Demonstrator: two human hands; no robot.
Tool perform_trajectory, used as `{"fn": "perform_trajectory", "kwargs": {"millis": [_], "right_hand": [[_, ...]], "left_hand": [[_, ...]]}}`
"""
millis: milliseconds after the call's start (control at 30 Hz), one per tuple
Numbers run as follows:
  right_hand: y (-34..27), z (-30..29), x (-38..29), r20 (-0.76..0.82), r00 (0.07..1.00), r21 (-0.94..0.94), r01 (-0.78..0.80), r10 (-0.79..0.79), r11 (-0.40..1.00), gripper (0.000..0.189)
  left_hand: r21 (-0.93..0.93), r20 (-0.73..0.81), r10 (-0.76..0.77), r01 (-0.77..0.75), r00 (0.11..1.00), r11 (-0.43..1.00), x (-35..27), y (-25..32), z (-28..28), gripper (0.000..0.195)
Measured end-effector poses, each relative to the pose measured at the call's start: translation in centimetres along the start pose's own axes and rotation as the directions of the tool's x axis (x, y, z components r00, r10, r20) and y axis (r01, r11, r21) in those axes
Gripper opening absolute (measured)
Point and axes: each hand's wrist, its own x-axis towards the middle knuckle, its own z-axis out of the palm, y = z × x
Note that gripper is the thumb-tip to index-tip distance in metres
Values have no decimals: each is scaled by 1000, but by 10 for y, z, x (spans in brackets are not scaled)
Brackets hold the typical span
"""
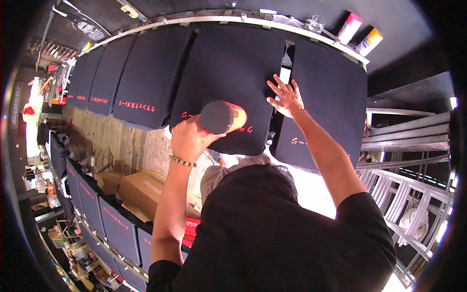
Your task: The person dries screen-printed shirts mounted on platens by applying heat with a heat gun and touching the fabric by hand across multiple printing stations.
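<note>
My left hand (188, 140) grips a cylindrical canister (216, 117) with a dark round end and an orange-and-red side. It is held tilted above the near part of a black cloth garment (230, 65) laid flat over a board, partly covering the garment's red printed writing. Fingers spread, my right hand (286, 98) is at this garment's right edge, over the narrow gap beside a second black garment (330, 87). Whether its fingertips touch the cloth I cannot tell. More black garments (153, 73) with red writing continue in a row to the left.
A pale rail (219, 19) runs behind the boards, with a pink-capped spray can (349, 29), a yellow can (369, 42) and a clear glass (316, 23) near its right end. Cardboard boxes (140, 191) and another garment row (118, 230) are at lower left. An aluminium ladder (412, 208) stands right.
</note>
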Motion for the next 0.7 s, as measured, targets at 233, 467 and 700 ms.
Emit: {"fn": "perform_trajectory", "kwargs": {"millis": [233, 467, 700], "right_hand": [[-9, 14, 6, -79, 996, 33, -28, 30, 999, 75], [-60, 14, 28, -20, 995, 174, -93, 98, 980, 90], [-68, -3, 45, 90, 987, 184, -149, 134, 972, 95]], "left_hand": [[-2, -3, 5, -5, 1000, 1000, 2, -10, -8, 60], [132, 74, -51, 41, 996, 990, 3, -39, -49, 60], [78, 129, 79, -89, 988, 993, 13, -39, -31, 57]]}}
